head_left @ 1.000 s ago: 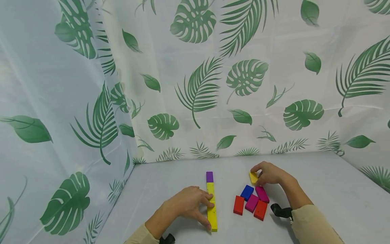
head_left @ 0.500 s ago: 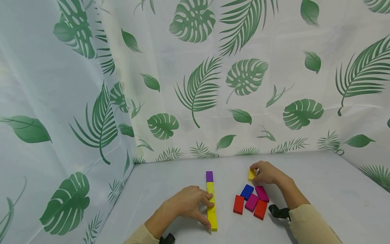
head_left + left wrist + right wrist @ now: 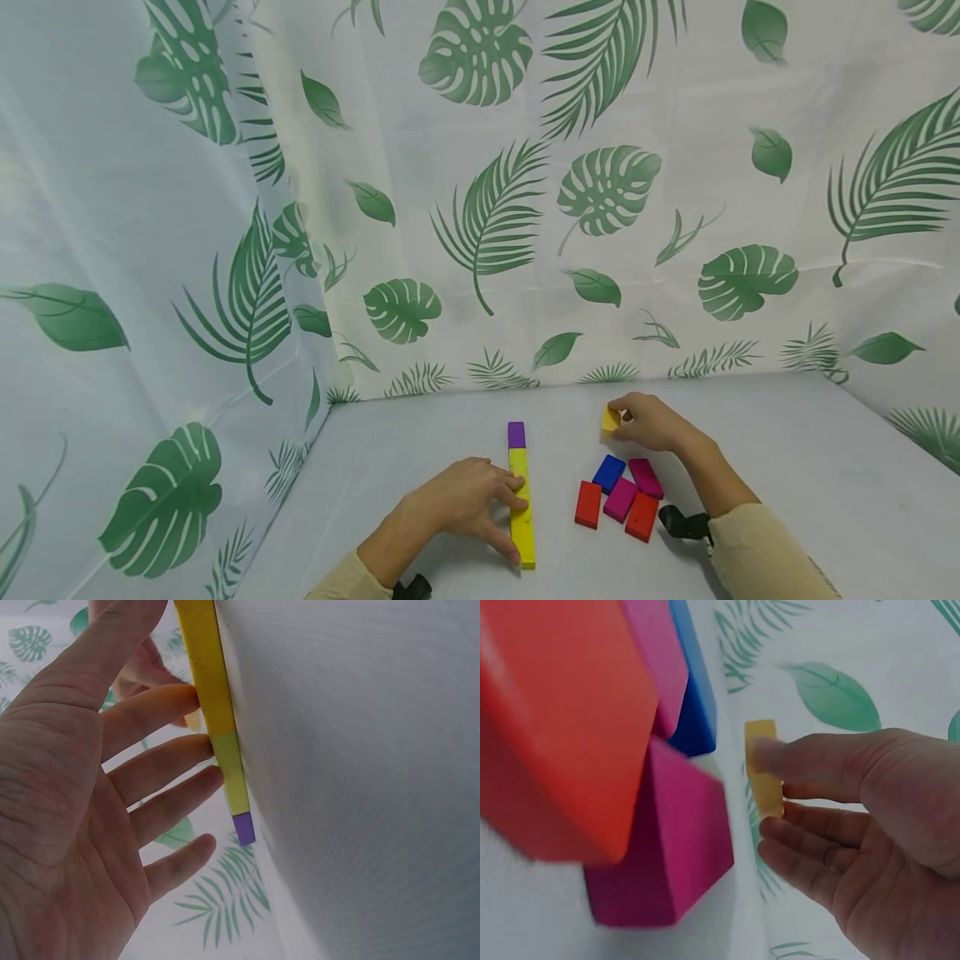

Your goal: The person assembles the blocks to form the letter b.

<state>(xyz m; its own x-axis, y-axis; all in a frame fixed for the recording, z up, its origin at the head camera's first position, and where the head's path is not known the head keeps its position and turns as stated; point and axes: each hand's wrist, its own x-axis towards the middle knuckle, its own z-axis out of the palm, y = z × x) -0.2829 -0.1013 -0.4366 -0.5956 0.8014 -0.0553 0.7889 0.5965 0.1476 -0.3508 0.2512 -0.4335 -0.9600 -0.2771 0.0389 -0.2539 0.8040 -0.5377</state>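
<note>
My right hand pinches a yellow block between thumb and fingers, beyond the loose blocks. That same yellow block appears between thumb and fingertips in the right wrist view. My left hand lies along the left side of a straight row, its fairly straight fingers touching the row. Yellow blocks form most of that row, and a purple block makes its far end. In the left wrist view the fingertips meet the side of the yellow blocks; the purple block is beyond them.
Right of the row lie a blue block, two magenta blocks and two red blocks, close together on the white table. A leaf-patterned curtain hangs behind. A black device sits at the right wrist.
My right hand has moved a little left and away from me with the yellow block, apart from the loose blocks. The left hand and the row have stayed put.
</note>
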